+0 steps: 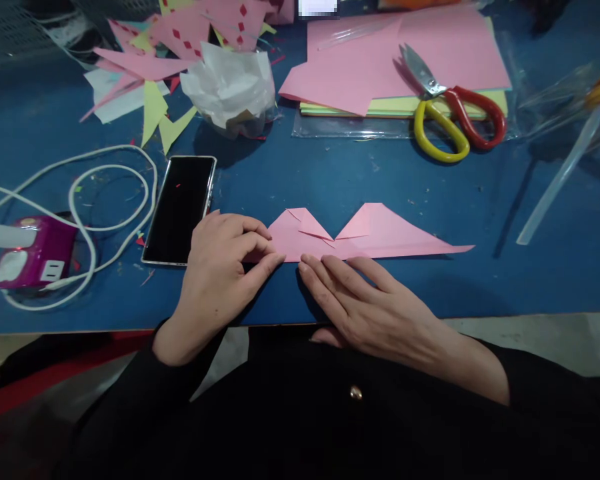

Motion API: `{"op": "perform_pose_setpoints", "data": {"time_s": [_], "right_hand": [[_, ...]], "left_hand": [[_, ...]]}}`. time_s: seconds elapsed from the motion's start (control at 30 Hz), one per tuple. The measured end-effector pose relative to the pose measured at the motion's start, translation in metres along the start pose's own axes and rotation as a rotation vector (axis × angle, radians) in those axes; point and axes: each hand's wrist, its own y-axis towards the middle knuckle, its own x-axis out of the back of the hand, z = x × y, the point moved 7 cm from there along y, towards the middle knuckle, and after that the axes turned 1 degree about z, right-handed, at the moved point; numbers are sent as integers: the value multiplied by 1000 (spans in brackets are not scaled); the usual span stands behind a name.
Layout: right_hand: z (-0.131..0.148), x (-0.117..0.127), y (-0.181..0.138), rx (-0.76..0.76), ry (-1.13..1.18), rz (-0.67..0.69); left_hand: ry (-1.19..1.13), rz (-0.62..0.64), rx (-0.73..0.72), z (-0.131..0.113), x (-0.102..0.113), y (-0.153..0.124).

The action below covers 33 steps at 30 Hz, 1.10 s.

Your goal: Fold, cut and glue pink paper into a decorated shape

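Note:
A folded sheet of pink paper lies flat on the blue table, with two peaks and a notch between them along its far edge. Over its left end rests my left hand, fingers curled, thumb and fingertips closed on the paper's near edge. My right hand reaches in from the right, its fingers stretched out side by side, the tips touching the paper's near edge around the middle. The part of the paper under my left hand is hidden.
Left of my hand lies a phone, then a purple charger with a white cable. Behind are paper scraps, a crumpled white paper, scissors on stacked pink sheets, and a glue stick at right.

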Motion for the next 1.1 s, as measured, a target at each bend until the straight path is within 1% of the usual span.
{"op": "perform_pose_setpoints", "data": {"time_s": [0.23, 0.37, 0.63, 0.8, 0.97, 1.1], "right_hand": [[8, -3, 16, 50, 15, 0], [12, -3, 22, 60, 28, -14], [15, -3, 24, 63, 34, 5], [16, -4, 23, 58, 25, 3], [18, -4, 23, 64, 15, 15], [19, -5, 28, 84, 21, 27]], "left_hand": [[-3, 20, -50, 4, 0, 0], [2, 16, -45, 9, 5, -6], [71, 23, 14, 24, 18, -18], [83, 60, 28, 28, 18, -19], [117, 65, 2, 29, 19, -19], [154, 58, 9, 31, 21, -20]]}}
